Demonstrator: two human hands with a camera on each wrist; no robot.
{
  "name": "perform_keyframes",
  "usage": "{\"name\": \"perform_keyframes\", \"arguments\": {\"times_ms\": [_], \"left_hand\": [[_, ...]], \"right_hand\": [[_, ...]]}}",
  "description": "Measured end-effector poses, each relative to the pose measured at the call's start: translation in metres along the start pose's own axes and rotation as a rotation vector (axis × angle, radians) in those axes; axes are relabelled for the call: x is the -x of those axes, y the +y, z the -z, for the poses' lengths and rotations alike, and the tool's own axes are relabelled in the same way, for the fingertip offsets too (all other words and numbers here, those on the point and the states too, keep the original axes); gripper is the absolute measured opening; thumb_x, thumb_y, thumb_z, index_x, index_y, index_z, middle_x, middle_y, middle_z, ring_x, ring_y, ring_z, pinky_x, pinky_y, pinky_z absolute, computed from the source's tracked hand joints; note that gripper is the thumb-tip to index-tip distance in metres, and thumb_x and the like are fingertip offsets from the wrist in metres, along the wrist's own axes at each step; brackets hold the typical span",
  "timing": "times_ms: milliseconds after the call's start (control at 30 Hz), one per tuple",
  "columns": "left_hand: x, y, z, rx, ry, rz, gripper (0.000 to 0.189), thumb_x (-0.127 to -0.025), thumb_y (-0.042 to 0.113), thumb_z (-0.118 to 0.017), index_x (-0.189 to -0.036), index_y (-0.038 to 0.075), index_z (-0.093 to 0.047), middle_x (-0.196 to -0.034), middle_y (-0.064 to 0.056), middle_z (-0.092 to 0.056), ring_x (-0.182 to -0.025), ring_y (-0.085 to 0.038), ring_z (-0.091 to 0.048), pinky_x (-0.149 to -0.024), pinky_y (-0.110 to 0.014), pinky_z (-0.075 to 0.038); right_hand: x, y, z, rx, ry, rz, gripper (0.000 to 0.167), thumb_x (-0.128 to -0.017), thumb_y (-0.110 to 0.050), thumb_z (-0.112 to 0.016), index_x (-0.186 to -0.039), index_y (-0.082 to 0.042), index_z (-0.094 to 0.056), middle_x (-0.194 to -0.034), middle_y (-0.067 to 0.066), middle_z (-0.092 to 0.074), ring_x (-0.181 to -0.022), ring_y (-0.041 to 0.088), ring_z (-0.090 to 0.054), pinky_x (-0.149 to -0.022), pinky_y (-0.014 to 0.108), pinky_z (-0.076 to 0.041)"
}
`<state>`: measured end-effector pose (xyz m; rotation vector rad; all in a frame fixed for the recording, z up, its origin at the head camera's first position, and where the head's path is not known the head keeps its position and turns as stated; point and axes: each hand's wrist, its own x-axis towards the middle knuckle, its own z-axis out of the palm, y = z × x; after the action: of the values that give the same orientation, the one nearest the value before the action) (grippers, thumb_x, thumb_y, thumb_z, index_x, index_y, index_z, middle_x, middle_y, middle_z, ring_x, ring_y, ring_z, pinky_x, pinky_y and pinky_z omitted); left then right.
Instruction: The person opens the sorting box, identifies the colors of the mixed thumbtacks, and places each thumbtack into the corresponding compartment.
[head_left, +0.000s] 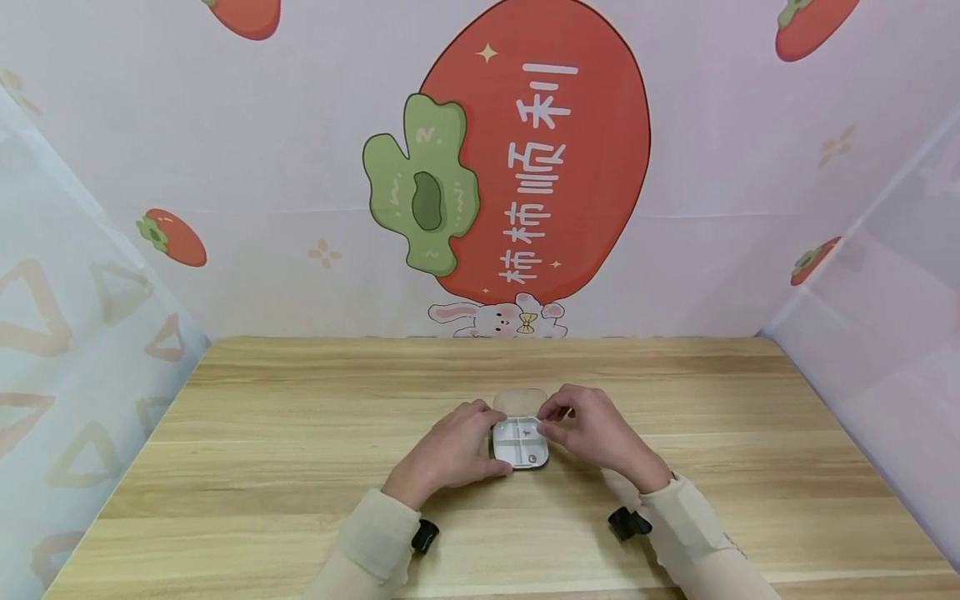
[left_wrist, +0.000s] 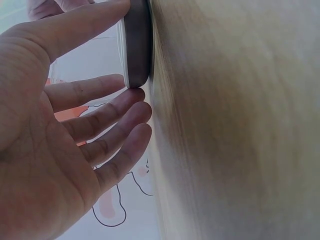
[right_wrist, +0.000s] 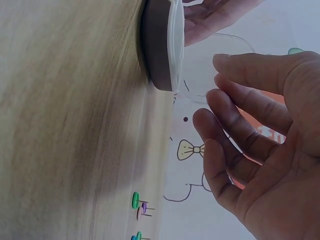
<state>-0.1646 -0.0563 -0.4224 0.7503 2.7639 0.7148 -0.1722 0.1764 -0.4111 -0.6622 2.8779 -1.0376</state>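
A small white pill box [head_left: 507,452] with four compartments and a dark underside [left_wrist: 137,45] sits on the table, its clear lid [head_left: 521,402] swung back. My left hand [head_left: 459,444] grips it from the left, thumb at the front edge and fingers at the back corner. Over the back right compartment hovers my right hand [head_left: 595,429], thumb and index fingertips close together; no object shows between them. A tiny dark item [head_left: 527,432] is in that compartment. Another small round item [head_left: 532,458] lies in the front right one.
Several push pins, one of them green [right_wrist: 135,200], lie on the wooden table [head_left: 300,400] beyond my right hand in the right wrist view. A printed cloth backdrop [head_left: 300,167] stands along the table's back edge, with more cloth at both sides.
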Motion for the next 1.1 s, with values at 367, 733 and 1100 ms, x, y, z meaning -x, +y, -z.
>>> {"name": "perform_keyframes", "arguments": {"times_ms": [367, 733, 1100], "left_hand": [[-0.0003, -0.0011, 0.0001, 0.004, 0.003, -0.013, 0.071, -0.078, 0.038, -0.089, -0.133, 0.002, -0.064, -0.125, -0.008, -0.063, -0.110, -0.020, -0.056, -0.099, -0.040, -0.048], [-0.0009, -0.0005, -0.0002, 0.000, 0.004, -0.005, 0.071, -0.078, 0.038, -0.089, -0.133, 0.001, -0.063, -0.127, -0.009, -0.064, -0.113, -0.022, -0.056, -0.102, -0.041, -0.047], [0.0014, -0.0055, 0.0058, -0.012, 0.023, -0.002, 0.067, -0.080, 0.036, -0.088, -0.131, 0.000, -0.064, -0.127, -0.012, -0.064, -0.117, -0.026, -0.057, -0.103, -0.044, -0.046]], "right_hand": [[-0.0009, 0.0010, -0.0008, 0.002, -0.015, 0.018, 0.008, -0.087, -0.007, -0.081, -0.091, -0.013, -0.077, -0.086, -0.008, -0.066, -0.083, 0.014, -0.063, -0.077, 0.035, -0.055], [-0.0005, 0.0015, -0.0010, 0.006, -0.022, 0.006, 0.008, -0.086, -0.008, -0.081, -0.092, -0.013, -0.077, -0.086, -0.009, -0.065, -0.083, 0.013, -0.062, -0.077, 0.034, -0.055], [0.0000, -0.0004, 0.0016, -0.004, -0.002, -0.004, 0.008, -0.086, -0.010, -0.082, -0.091, -0.014, -0.077, -0.085, -0.010, -0.065, -0.082, 0.014, -0.063, -0.078, 0.038, -0.055]]}}
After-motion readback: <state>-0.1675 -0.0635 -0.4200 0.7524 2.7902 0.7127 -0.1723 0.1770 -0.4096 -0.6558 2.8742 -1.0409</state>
